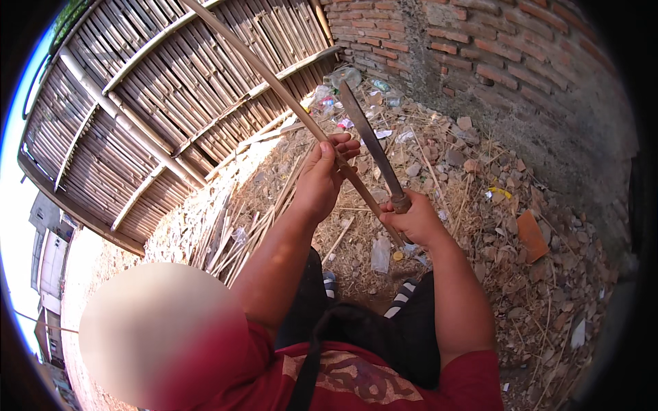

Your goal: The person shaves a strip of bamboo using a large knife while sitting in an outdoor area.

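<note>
My left hand (322,179) is closed around a long, thin bamboo pole (271,79), its thumb lying along the near side. The pole slants from the upper left, past that hand, down to its lower end by my right wrist. In my right hand (419,220) is the handle of a machete (373,140). Its dark blade points up and away, a little to the right of the pole. The pole's lower part passes right beside my right fingers; whether they touch it, I cannot tell.
A bamboo-slat fence (151,82) stands at the far left, and a brick wall (493,48) rises at the right. Rubble and litter (439,164) cover the ground, with a loose brick-red slab (532,236) on the right. Several cut bamboo strips (236,243) lie left of my feet.
</note>
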`<state>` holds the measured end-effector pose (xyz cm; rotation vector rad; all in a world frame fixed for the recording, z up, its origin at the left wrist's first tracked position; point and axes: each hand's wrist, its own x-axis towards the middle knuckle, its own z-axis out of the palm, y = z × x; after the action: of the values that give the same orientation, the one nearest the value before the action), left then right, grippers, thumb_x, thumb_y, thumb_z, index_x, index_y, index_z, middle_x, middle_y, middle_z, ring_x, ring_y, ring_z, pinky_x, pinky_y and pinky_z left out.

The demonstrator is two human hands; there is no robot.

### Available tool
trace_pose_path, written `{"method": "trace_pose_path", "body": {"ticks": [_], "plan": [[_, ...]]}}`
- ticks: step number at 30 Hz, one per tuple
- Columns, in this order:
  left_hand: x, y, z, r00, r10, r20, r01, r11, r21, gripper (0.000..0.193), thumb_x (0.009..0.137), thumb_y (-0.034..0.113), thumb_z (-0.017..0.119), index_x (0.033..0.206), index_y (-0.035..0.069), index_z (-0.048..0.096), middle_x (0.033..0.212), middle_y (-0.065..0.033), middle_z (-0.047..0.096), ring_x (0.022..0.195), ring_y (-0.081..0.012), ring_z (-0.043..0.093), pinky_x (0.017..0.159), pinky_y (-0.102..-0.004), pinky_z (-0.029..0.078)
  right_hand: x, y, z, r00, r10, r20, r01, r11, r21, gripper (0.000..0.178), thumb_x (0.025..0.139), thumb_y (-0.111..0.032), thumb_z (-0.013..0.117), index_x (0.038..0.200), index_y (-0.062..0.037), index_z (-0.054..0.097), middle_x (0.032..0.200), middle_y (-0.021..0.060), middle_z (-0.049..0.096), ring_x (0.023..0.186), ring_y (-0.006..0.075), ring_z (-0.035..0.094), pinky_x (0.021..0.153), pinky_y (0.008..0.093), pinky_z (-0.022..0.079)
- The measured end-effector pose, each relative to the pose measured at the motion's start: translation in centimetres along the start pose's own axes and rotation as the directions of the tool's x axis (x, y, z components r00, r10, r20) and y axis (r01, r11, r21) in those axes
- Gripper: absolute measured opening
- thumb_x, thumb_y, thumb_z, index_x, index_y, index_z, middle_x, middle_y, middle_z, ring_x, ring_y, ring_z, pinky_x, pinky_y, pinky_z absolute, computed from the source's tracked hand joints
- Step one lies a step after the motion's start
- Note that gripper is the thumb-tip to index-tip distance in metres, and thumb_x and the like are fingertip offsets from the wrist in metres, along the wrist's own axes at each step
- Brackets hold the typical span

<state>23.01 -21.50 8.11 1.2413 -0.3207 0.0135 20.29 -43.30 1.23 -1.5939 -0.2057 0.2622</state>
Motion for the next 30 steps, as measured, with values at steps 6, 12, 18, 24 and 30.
{"method": "trace_pose_path", "body": {"ticks": [6, 12, 18, 24, 30], "plan": [[-0.5, 0.4, -0.1, 0.993, 0.071, -0.093, -0.037, 0.945, 0.326, 0.050, 0.112, 0.041, 0.036, 0.149, 0.007, 0.042, 0.135, -0.0127, 0.057, 0.128, -0.0263, 0.053, 0.105, -0.0448, 0.043, -0.1, 0.8, -0.2, 0.999, -0.043, -0.010, 0.043, 0.999, -0.029, 0.023, 0.083, -0.009, 0.083, 0.099, -0.0028, 0.067, 0.095, 0.0033, 0.073, 0.087, 0.0140, 0.070, 0.081, 0.0324, 0.056], [-1.3, 4.0, -6.4, 0.689, 0.706, -0.160, -0.105, 0.316, 0.943, 0.073, 0.094, 0.018, 0.066, 0.154, -0.001, 0.029, 0.148, -0.0238, 0.036, 0.134, -0.0350, 0.042, 0.114, -0.0449, 0.035, -0.7, -0.1, -1.3, 0.994, -0.091, 0.058, 0.093, 0.995, -0.028, 0.024, 0.083, -0.012, 0.084, 0.099, -0.0045, 0.068, 0.093, 0.0024, 0.072, 0.089, 0.0136, 0.069, 0.083, 0.0345, 0.055], [-0.9, 11.9, -10.6, 0.742, 0.515, 0.429, -0.098, -0.550, 0.830, 0.094, 0.070, 0.028, 0.088, 0.152, 0.021, 0.043, 0.155, -0.0184, 0.032, 0.147, -0.0399, 0.030, 0.119, -0.0544, 0.027, -1.1, -0.7, -2.3, 0.988, -0.009, 0.155, 0.023, 0.996, -0.086, 0.026, 0.082, -0.011, 0.083, 0.102, -0.0045, 0.068, 0.093, 0.0021, 0.072, 0.091, 0.0136, 0.069, 0.086, 0.0348, 0.054], [0.3, 15.3, -13.8, 0.927, 0.208, 0.312, -0.089, -0.687, 0.721, 0.091, 0.077, 0.034, 0.084, 0.155, 0.027, 0.039, 0.154, -0.0117, 0.038, 0.151, -0.0357, 0.028, 0.122, -0.0580, 0.022, -0.8, -1.2, -1.2, 0.960, 0.002, 0.279, 0.031, 0.993, -0.113, 0.029, 0.080, -0.010, 0.085, 0.102, -0.0039, 0.068, 0.093, 0.0014, 0.071, 0.090, 0.0137, 0.069, 0.086, 0.0340, 0.054], [-1.8, 15.2, -17.8, 0.986, -0.162, 0.037, -0.131, -0.621, 0.772, 0.049, 0.086, 0.032, 0.073, 0.131, 0.016, 0.061, 0.101, -0.0143, 0.070, 0.107, -0.0349, 0.065, 0.105, -0.0535, 0.043, -1.5, -1.1, -1.8, 0.987, 0.022, 0.158, 0.012, 0.977, -0.213, 0.030, 0.081, -0.013, 0.085, 0.105, -0.0027, 0.069, 0.091, 0.0045, 0.072, 0.086, 0.0142, 0.068, 0.079, 0.0352, 0.054]]}}
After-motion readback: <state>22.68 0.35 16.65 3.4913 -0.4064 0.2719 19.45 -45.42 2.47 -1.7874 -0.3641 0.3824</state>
